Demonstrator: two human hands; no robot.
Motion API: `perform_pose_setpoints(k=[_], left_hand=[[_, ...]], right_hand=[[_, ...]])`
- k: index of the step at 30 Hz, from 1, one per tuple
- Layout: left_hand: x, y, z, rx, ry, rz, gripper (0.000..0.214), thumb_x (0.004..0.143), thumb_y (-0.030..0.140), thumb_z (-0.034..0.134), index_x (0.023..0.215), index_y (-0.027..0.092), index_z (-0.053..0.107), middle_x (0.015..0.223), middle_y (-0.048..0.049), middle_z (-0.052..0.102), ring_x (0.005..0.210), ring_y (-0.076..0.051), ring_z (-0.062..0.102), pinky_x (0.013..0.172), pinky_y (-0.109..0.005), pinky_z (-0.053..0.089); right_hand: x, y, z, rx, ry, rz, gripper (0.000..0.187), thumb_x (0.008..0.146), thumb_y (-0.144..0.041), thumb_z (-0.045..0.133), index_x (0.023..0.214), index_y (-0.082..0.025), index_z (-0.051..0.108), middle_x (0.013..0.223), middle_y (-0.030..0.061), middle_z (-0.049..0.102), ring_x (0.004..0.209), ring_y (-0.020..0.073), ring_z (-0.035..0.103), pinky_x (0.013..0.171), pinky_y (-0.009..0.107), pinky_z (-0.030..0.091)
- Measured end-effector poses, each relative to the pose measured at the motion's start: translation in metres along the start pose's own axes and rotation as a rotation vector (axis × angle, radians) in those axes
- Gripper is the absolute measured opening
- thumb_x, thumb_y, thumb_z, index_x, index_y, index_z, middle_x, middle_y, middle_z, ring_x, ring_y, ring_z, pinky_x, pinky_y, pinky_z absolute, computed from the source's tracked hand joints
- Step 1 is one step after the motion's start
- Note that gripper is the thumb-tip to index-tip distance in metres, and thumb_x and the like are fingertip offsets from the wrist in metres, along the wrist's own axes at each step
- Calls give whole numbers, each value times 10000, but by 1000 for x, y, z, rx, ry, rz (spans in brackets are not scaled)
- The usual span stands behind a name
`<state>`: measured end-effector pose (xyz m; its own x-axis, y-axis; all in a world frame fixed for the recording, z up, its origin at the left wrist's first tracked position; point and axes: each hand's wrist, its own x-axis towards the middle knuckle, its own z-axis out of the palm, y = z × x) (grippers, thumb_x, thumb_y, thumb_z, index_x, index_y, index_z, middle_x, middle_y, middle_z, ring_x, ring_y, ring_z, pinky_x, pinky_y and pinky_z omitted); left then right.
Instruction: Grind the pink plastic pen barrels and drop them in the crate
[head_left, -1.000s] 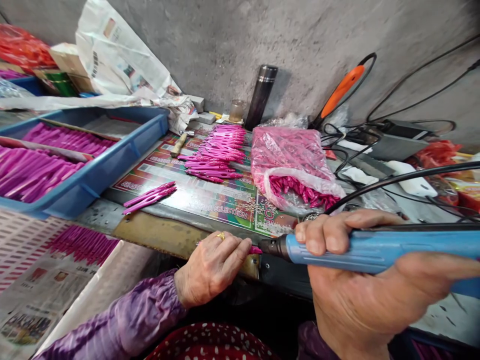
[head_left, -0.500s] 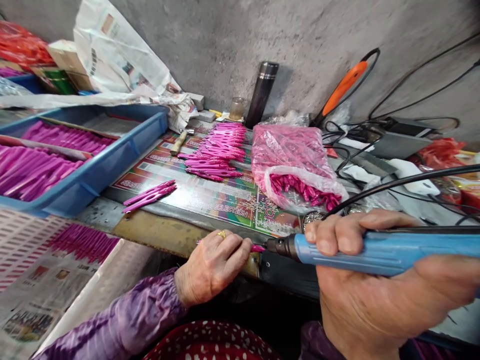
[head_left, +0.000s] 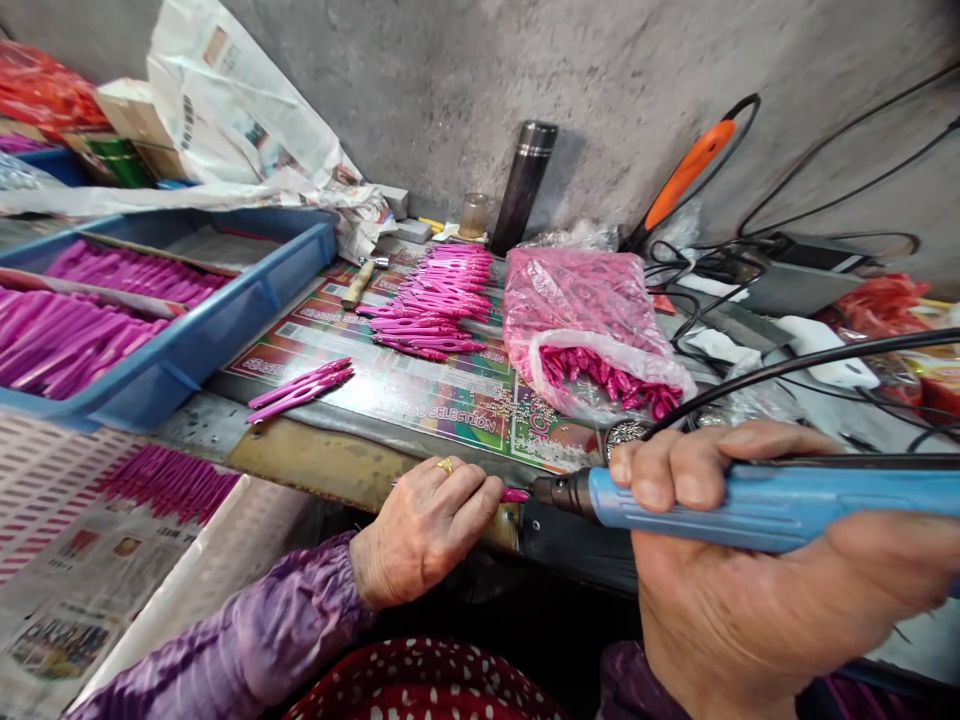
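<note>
My left hand point(head_left: 424, 530), wearing a gold ring, is closed around a small pink plastic piece point(head_left: 514, 495) at the near edge of the bench, only the piece's tip showing. My right hand point(head_left: 742, 590) grips the blue handle of a corded electric tool point(head_left: 750, 500), its dark tip touching the pink piece. A few finished pink pieces point(head_left: 300, 388) lie on the printed sheet point(head_left: 450, 400). Farther back sits a pile of pink pieces point(head_left: 439, 300) and a plastic bag of pink parts point(head_left: 585, 335).
A blue tray point(head_left: 187, 340) of magenta strips stands at the left, with a white basket point(head_left: 112, 540) lined with newspaper below it. A dark flask point(head_left: 523, 190), a small jar point(head_left: 472, 218), an orange-handled tool point(head_left: 686, 180) and tangled black cables point(head_left: 750, 270) line the grey wall.
The blue tool has drawn slightly right along the bench edge, its tip staying at the pink piece. My left hand has barely moved.
</note>
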<state>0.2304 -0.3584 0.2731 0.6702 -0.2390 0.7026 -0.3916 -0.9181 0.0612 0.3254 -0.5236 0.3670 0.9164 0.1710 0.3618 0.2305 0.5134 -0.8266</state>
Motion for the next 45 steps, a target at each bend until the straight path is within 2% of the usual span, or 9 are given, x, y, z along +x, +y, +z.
perform_pose_setpoints(k=[3,12,22,27,31,34,38,41,45], left_hand=[[-1,0,2,-6,20,-19,184,1048,114,452,1177,120,584,874,-62,693,724,-171,599,654,-303,503],[2,1,0,6,47,-7,168,1051,106,465,1158,99,594,893,-75,715,747,-183,625,681,-316,530],[0,1,0,-26,50,-10,176,1048,98,469,1161,82,603,904,-85,715,746,-181,634,675,-312,520],[0,1,4,-4,0,-47,205,1059,93,428,1190,87,585,897,-75,708,735,-181,613,663,-311,523],[-1,2,7,-63,-15,-122,205,1072,111,406,1144,128,597,887,-58,700,731,-170,625,657,-297,525],[-2,8,3,-131,19,-214,184,1080,151,438,1076,154,622,868,-48,703,729,-159,642,656,-276,528],[-1,21,-14,-336,101,-417,150,1061,169,518,1061,160,668,868,-35,711,741,-131,661,678,-232,525],[-1,31,-31,-604,67,-672,148,1029,212,573,1035,164,713,768,-1,687,666,-107,630,623,-203,482],[-7,42,-43,-1076,-47,-1117,251,966,371,626,1000,141,721,669,11,637,565,-82,532,518,-180,377]], right_hand=[[0,0,1,-5,8,-14,532,771,-760,723,753,-236,632,542,-75,527,477,115,462,552,300,475],[-4,-2,2,-4,46,7,538,711,-741,788,745,-232,616,542,-81,523,484,122,448,566,317,450],[-3,0,2,-11,46,-3,526,740,-734,771,751,-231,616,541,-81,522,492,121,448,574,316,457],[-3,0,5,-34,45,-44,506,763,-706,773,753,-227,612,556,-85,521,495,121,470,585,328,460],[-5,-5,6,-66,29,-87,470,774,-666,793,773,-230,616,574,-81,532,511,129,479,589,339,442],[-9,-9,5,-106,12,-115,466,773,-654,802,778,-228,613,583,-78,545,525,135,488,599,349,444],[-15,-13,7,-135,1,-125,430,824,-630,768,775,-230,618,576,-72,546,511,142,488,590,362,444],[-19,-14,10,-147,-16,-125,425,853,-620,744,759,-223,623,578,-64,557,497,139,498,577,360,443],[-24,-14,14,-161,-42,-133,443,830,-638,762,773,-218,630,572,-66,564,497,132,520,576,353,453]])
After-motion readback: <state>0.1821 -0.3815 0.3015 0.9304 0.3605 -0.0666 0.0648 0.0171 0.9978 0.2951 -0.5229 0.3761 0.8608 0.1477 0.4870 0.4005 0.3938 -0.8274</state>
